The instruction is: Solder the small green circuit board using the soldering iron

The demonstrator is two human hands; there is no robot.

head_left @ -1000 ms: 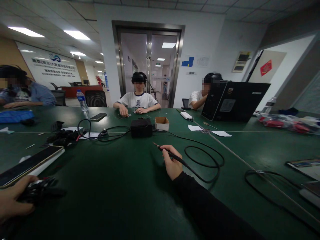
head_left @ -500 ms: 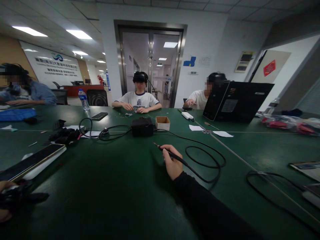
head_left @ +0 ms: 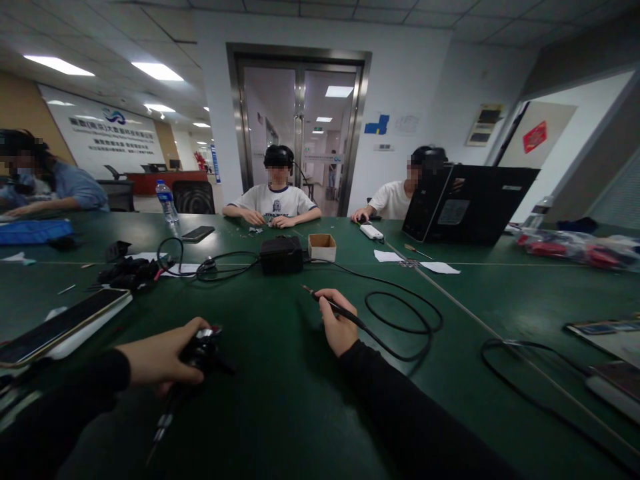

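My right hand (head_left: 338,331) holds a soldering iron (head_left: 345,311) like a pen, its bare metal tip pointing up and left, just above the green table. A black cord (head_left: 434,333) loops from the iron's back end across the table. In front of the iron stands a black box-shaped unit (head_left: 281,255). My left hand (head_left: 163,353) is wrapped round a dark part (head_left: 209,352) with a shiny bit on top; its exact kind I cannot make out. A thin lead with a silvery end (head_left: 163,421) hangs below that hand.
A small open cardboard box (head_left: 323,252) stands beside the black unit. Left lie a phone-like slab (head_left: 65,325) and a tangle of black parts (head_left: 127,275). A black computer case (head_left: 465,203) stands at right, near white papers (head_left: 440,267). Co-workers sit across the table and at far left.
My left hand has come from the left edge towards the middle with the dark part in it. My right hand has stayed nearly still with the soldering iron.
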